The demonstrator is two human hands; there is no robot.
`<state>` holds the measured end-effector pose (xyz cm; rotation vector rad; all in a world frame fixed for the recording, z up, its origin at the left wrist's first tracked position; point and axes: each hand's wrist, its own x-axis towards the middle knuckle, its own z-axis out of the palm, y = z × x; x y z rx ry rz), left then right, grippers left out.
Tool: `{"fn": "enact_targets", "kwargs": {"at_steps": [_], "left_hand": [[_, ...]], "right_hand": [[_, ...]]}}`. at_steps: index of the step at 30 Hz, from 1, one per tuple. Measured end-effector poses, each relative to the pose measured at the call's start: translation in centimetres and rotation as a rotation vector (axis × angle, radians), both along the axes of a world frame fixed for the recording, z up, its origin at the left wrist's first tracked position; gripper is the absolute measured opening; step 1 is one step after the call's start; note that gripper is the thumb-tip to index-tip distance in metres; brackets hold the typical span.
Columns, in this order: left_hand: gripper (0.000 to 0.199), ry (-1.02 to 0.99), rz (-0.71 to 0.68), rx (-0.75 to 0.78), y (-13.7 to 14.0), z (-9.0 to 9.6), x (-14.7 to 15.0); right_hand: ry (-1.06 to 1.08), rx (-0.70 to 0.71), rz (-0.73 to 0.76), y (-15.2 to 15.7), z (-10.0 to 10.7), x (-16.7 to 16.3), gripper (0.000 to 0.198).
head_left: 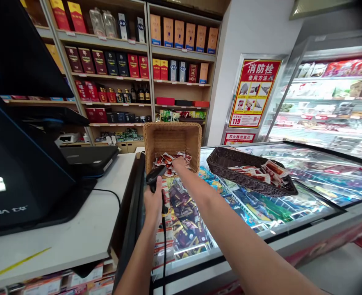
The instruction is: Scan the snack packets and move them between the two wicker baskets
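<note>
A black barcode scanner (156,175) was gripped by its handle in the left hand (153,200), its head pointed toward the tan wicker basket (168,137). The right hand (180,164) was lowered among the red-and-white packets (168,159) inside that basket; its fingers were mostly hidden, so whether a packet was grasped could not be told. The tan basket was placed on the glass-topped freezer (319,229), near the white worktop (103,205), with its open side turned toward the camera. More packets were held in the dark woven basket (230,176), to the right on the same glass. The work was judged to be partway through: packets were seen in both baskets, and none was shown lifted clear. How many had been handled could not be told.
</note>
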<state>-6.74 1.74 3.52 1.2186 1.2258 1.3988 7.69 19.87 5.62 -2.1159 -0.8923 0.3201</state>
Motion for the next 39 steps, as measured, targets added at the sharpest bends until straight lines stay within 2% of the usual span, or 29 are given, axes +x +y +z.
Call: {"fn": "enact_targets", "kwargs": {"at_steps": [5,10,15,18,22,26,29,32,39], "left_hand": [[0.055,-0.103,0.007,-0.039,-0.5,0.5,0.4],[0.054,-0.107,-0.026,-0.024,-0.7,0.9,0.7],[0.055,0.017,-0.246,-0.051,-0.7,0.2,1.6],[0.054,0.109,-0.343,-0.044,-0.8,-0.6,2.1],[0.055,0.236,-0.406,-0.017,-0.7,-1.3,2.4],[0.053,0.196,-0.393,0.001,-0.9,-1.1,2.5],[0.054,0.196,-0.383,0.037,-1.1,-0.7,2.6],[0.055,0.29,-0.377,0.072,-1.2,-0.5,2.5],[0.056,0.394,-0.361,0.084,-1.7,-0.1,2.6]], "right_hand": [[-0.004,0.111,0.039,-1.8,-0.1,0.0,0.029],[-0.067,0.362,0.087,-7.9,-1.1,4.4,0.02],[-0.042,0.551,0.036,-15.8,-3.7,9.0,0.021],[-0.058,0.643,-0.031,-18.5,-5.8,10.2,0.025],[-0.148,0.75,-0.05,-18.7,-7.7,10.3,0.03],[-0.246,0.804,0.028,-17.7,-8.5,10.2,0.033],[-0.27,0.786,0.055,-17.5,-8.8,10.2,0.032],[-0.273,0.764,0.068,-17.5,-8.9,10.3,0.031],[-0.206,0.797,0.076,-17.8,-8.4,10.2,0.028]]}}
